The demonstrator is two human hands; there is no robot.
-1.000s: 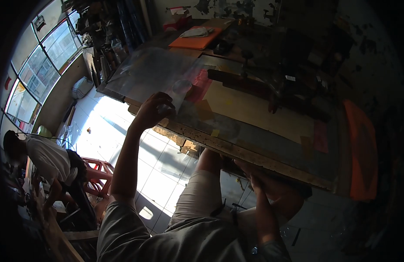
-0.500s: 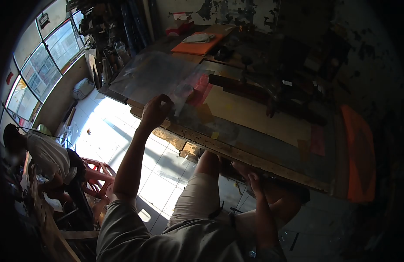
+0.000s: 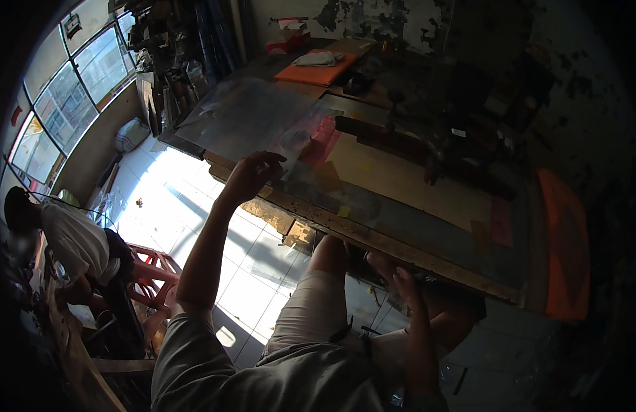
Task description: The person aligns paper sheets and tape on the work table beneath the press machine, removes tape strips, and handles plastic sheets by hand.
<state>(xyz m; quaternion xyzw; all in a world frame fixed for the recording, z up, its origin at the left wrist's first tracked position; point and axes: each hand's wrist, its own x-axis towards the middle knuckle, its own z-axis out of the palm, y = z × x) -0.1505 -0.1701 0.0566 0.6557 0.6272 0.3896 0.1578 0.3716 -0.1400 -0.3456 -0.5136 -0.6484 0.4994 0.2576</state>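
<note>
My left hand (image 3: 252, 177) is over the near left edge of the worktable, its fingers partly stretched and apart, with nothing plainly held. Just beyond it lies a clear plastic sheet (image 3: 239, 117), spread over the table's left end. Right of the fingers are a pink strip (image 3: 324, 140) and a long cream-coloured panel (image 3: 400, 182) set on a grey surface. Below the table's front edge, by my knees, my right hand (image 3: 408, 285) is in shadow. Its fingers seem to be stretched out, and no object shows in it.
A dark bar (image 3: 380, 135) with fittings lies across the panel's far side. Orange sheets lie at the back (image 3: 321, 71) and at the right end (image 3: 564, 244). At lower left another person (image 3: 77, 240) bends near a red frame (image 3: 149, 268). Windows are at left.
My left hand has shifted slightly right, and its fingers have opened from a curled pose. My right hand has risen a little and moved slightly right below the table edge.
</note>
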